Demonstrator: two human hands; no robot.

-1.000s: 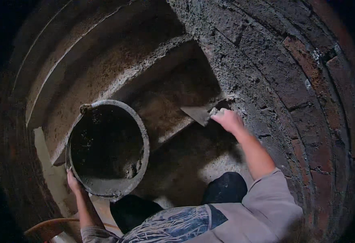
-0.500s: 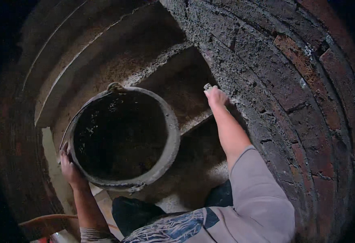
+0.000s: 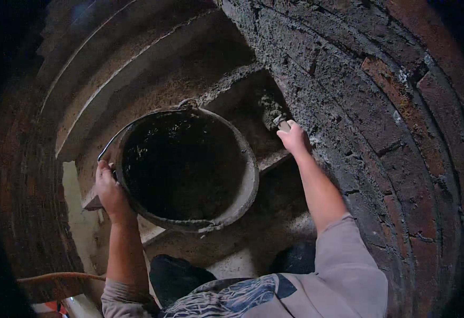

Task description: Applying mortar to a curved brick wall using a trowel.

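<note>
The bucket [image 3: 251, 177] lies between the hands, its wide round mouth facing up and its inside mostly dark. The left hand [image 3: 111, 192] grasps its left side by the wire handle [image 3: 113, 142]; whether the fingers close on wire or rim, I cannot tell. The right hand [image 3: 296, 140], beyond the bucket's right rim, is clenched around a trowel [image 3: 284, 125], with grey mortar [image 3: 270, 106] at its far end. A patterned print [image 3: 226, 297] marks the shirt. Steps [image 3: 229, 84] with pale edges climb ahead; a gap separates rim and right hand, and the rough brick wall [image 3: 359, 119] stands just beside that hand.
</note>
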